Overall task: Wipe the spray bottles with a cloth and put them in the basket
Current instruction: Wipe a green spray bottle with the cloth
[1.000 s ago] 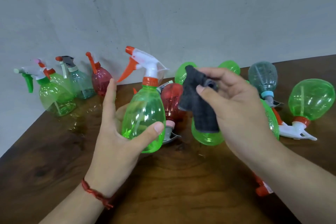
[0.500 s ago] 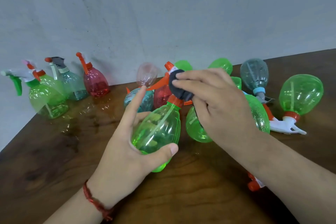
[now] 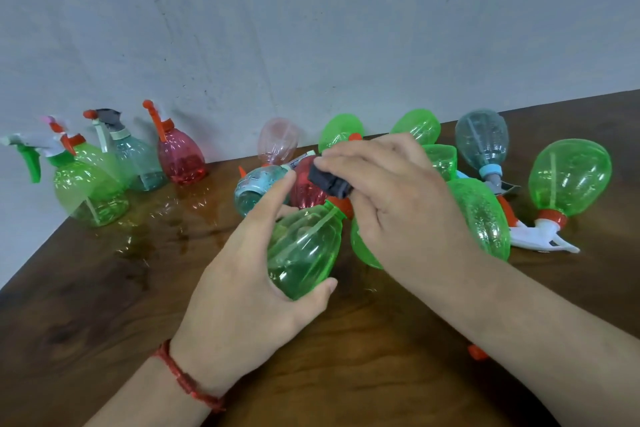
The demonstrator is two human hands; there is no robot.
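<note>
Left hand [image 3: 242,295] grips egg-shaped, translucent green plastic bottle [image 3: 304,253]; right hand [image 3: 405,204] pinches dark cloth [image 3: 329,182] at its neck

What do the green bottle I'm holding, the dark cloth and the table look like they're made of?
Green bottle: thin translucent plastic, glossy; the dip tube shows through it. Dark cloth: soft matte fabric, possibly microfibre; it bunches under the right hand. Table: dark wood or veneer, semi-gloss; grain and faint reflections show.
</note>
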